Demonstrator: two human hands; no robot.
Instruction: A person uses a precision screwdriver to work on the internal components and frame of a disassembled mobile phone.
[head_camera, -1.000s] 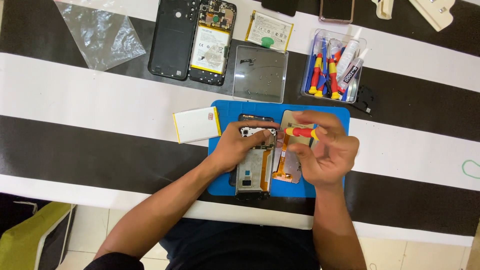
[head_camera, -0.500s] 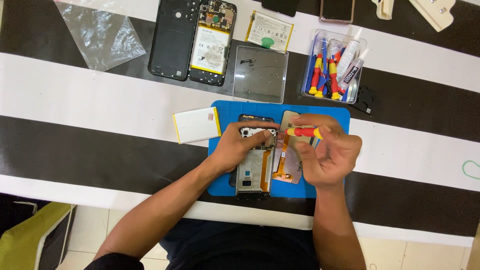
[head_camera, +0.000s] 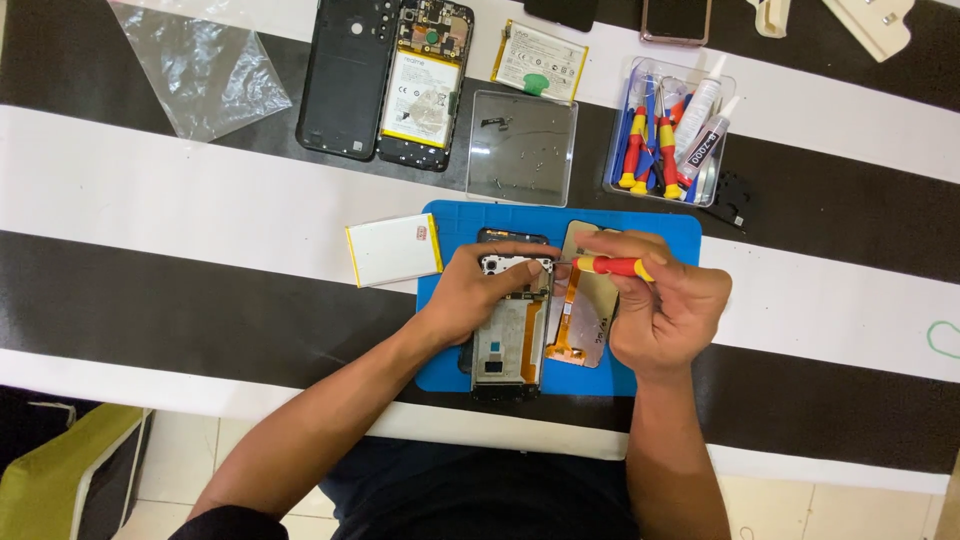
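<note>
- Left hand (head_camera: 478, 293) rests on the opened phone (head_camera: 508, 335) on the blue mat (head_camera: 660, 228), fingers curled over the phone's top edge, pinning it down.
- Right hand (head_camera: 668, 305) is closed round a red-and-yellow screwdriver (head_camera: 612, 266), held nearly level, tip pointing left to the phone's top-right corner. Tip looks to touch there, but it's too thin to be sure.
- Vs. 1 s ago: screwdriver sat more over the right hand w/ its handle near the mat's middle; now it lies flatter and the tip is closer to the phone's top. Left hand approx. same spot. Phone hasn't shifted on the mat.
- Beside the phone, to the right, a detached panel w/ orange flex (head_camera: 585, 325) lies on the mat, partly under the right hand.
- White battery w/ yellow edge (head_camera: 393, 249) lies just left of the mat, overlapping its corner.
- Further up the striped table (head_camera: 150, 200): clear square tray (head_camera: 521, 148) holding small screws, a clear box of tools and glue tubes (head_camera: 668, 130), a second opened phone w/ its back cover (head_camera: 390, 80), another battery (head_camera: 538, 60), a crumpled plastic bag (head_camera: 205, 65).
- All those far items lie as before.
</note>
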